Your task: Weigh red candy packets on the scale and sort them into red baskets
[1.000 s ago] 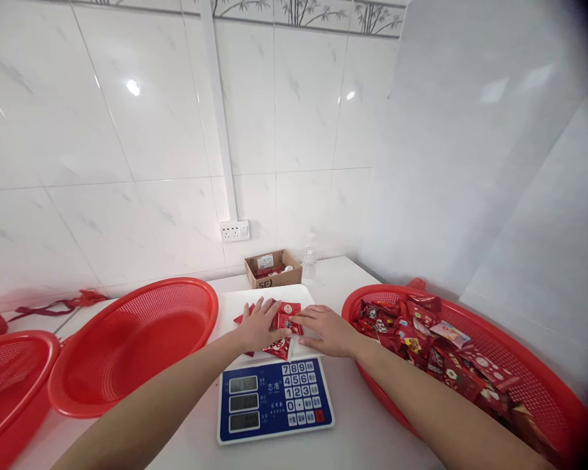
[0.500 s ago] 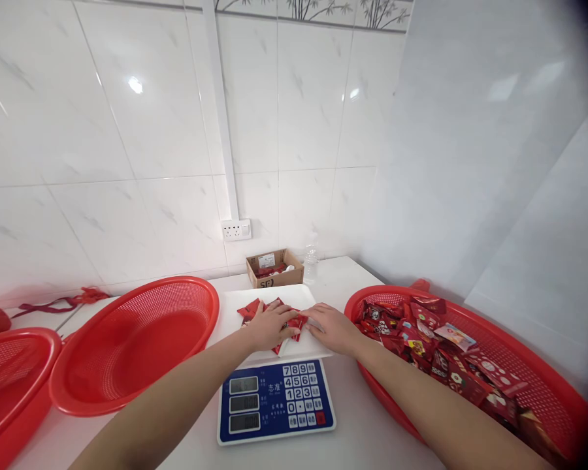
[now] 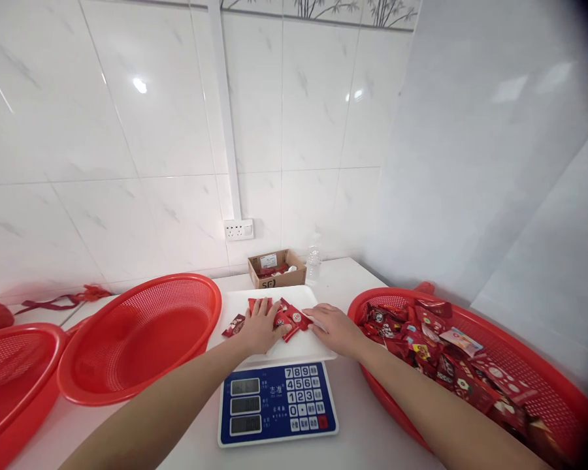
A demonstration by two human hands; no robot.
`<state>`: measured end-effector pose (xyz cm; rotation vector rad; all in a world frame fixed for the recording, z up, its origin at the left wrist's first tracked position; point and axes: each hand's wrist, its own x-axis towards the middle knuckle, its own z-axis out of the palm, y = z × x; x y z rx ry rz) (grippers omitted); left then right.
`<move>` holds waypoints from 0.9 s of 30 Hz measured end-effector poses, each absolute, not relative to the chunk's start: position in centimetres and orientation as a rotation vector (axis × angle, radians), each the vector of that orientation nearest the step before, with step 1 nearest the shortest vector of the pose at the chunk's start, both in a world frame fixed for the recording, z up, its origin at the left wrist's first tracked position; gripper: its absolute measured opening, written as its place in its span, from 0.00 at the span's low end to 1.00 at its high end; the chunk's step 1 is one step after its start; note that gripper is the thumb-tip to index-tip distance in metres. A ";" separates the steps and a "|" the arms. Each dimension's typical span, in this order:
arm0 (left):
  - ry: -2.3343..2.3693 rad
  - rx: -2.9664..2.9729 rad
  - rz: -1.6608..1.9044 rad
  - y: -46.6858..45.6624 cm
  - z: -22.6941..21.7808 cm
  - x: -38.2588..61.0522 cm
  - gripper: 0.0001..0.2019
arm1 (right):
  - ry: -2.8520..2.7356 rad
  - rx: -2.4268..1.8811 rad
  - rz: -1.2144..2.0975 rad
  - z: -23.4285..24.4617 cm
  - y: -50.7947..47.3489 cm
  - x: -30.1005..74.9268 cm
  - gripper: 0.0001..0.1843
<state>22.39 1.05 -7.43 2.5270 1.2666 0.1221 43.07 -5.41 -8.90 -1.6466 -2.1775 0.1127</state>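
On the scale, the left hand overlies red packets, grip loosely spread; the right hand borders them, grip unclear.

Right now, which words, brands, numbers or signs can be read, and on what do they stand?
"志准" on the weighing scale
"789", "456", "123", "0", "·" on its keypad
"SF" on the cardboard box
Too small or blurred: displays, other keys, box label, print on red packets.
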 end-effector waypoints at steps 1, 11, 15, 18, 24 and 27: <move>1.220 2.543 0.138 0.8 -7.6 22.6 0.37 | -2.202 -1.648 0.113 -8.9 -5.4 43.1 0.21; 1.229 2.467 0.125 2.1 -6.0 17.9 0.39 | -2.079 -1.746 0.218 -8.5 -5.6 43.1 0.26; 1.208 2.419 0.043 2.0 -5.6 15.4 0.38 | -2.064 -1.750 0.228 -8.9 -5.4 43.2 0.27; 1.231 2.424 0.038 1.0 -6.2 15.9 0.40 | -2.045 -1.743 0.229 -9.2 -5.3 43.3 0.26; 1.307 2.459 0.060 -1.3 -7.7 19.5 0.43 | -2.053 -1.738 0.202 -9.6 -5.2 43.4 0.25; 1.297 2.510 0.128 -1.4 -7.9 20.0 0.38 | -2.034 -1.742 0.183 -9.6 -5.4 43.5 0.25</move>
